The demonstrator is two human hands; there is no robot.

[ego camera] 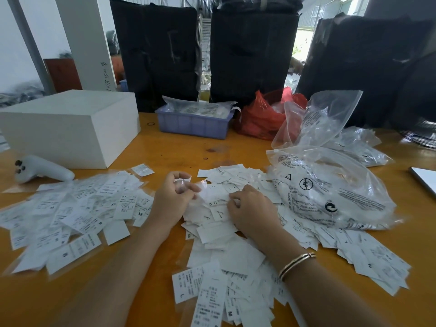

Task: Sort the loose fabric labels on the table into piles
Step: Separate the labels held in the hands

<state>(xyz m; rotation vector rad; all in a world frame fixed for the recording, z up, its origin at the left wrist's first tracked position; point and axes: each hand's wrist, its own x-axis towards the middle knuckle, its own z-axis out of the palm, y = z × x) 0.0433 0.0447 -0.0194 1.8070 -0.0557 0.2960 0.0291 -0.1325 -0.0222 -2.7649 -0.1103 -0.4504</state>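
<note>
White labels (226, 234): left hand (173, 197) pinches one, right hand (251, 208) curls fingers onto heap.

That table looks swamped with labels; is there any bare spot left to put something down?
Yes. Bare wood shows between the white box, the blue tray and the middle label heap, and along the near edge beneath the left label pile. The right side is crowded with clear bags.
</note>
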